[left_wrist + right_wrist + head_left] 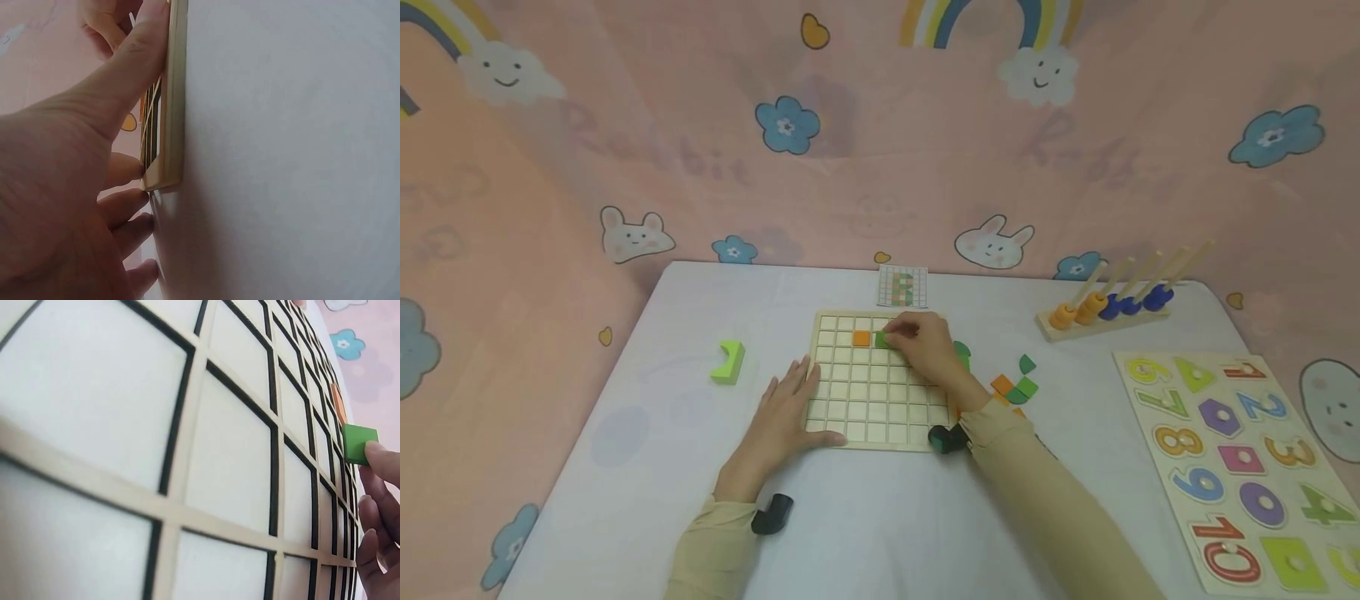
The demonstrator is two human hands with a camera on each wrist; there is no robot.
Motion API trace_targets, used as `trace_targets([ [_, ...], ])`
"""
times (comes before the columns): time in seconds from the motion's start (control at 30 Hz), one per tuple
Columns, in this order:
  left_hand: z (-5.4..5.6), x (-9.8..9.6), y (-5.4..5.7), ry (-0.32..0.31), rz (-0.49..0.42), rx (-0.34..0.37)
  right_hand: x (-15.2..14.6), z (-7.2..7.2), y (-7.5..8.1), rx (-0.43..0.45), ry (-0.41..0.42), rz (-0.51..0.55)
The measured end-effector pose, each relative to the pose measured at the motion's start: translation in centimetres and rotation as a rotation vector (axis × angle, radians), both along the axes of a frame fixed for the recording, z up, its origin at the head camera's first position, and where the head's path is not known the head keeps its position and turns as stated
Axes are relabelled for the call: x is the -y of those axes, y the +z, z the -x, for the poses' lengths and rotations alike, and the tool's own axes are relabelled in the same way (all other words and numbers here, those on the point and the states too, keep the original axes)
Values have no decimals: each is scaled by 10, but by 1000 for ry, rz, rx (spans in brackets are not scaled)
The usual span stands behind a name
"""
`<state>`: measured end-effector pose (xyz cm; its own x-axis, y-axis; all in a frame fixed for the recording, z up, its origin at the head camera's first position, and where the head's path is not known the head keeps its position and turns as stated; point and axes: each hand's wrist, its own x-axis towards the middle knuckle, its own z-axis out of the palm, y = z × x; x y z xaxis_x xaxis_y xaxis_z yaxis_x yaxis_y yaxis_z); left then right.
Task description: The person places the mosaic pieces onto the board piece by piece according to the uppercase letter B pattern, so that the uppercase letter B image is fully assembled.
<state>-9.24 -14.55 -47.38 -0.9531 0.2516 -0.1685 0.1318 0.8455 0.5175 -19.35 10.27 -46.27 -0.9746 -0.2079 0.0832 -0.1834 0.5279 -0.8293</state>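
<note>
A wooden grid board [883,446] lies on the table, and one orange square tile [861,338] sits in a cell near its far side. My right hand [928,346] pinches a green square tile [355,442] between thumb and fingers over the cells just right of the orange tile. At the board's near left corner rests my left hand [782,417], its thumb along the front edge and its fingers spread by the left side. In the left wrist view, the thumb [134,56] lies against the board's frame.
Loose green and orange tiles [1026,387] lie right of the board, some hidden behind my right arm. Behind it is a pattern card [902,287]. A light-green block [727,363] stands left, a peg bead stand [1101,321] back right, a number puzzle board [1225,467] far right.
</note>
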Motion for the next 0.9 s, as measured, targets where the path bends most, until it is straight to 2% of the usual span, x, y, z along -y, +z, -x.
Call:
trace_targets([
  [0.3,0,-1,0,3,-9,-1,6,4,-2,66,-12,-41],
  [0.6,0,-1,3,-4,-14,-11,8,2,-3,33,-7,-108],
  [0.9,-1,0,1,-4,-3,-4,10,0,-4,40,-15,-101],
])
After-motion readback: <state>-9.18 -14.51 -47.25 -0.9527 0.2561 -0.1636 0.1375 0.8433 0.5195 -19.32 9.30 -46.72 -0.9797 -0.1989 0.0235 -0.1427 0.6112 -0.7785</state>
